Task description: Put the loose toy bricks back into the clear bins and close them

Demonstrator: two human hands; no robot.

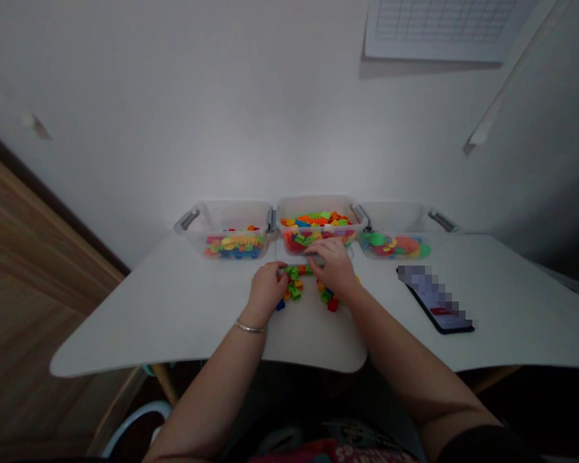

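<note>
A short row of joined toy building blocks (299, 271), green and orange, lies on the white table between my hands. My left hand (269, 286) is closed at the left end of this row, its fingertips partly hidden. My right hand (335, 263) bends over the right end with thumb and fingers drawn in at the blocks; the exact contact is hard to see. Loose green, yellow and blue blocks (294, 294) lie beside my left hand. Under my right hand are more blocks, among them a red block (332, 305).
Three clear plastic boxes stand along the wall: a left box (234, 222), a middle box (318, 204) and a right box (395, 218), all with colourful toy pieces inside. A phone (437, 308) lies right of my right arm. The table's front edge (318, 366) curves near my body.
</note>
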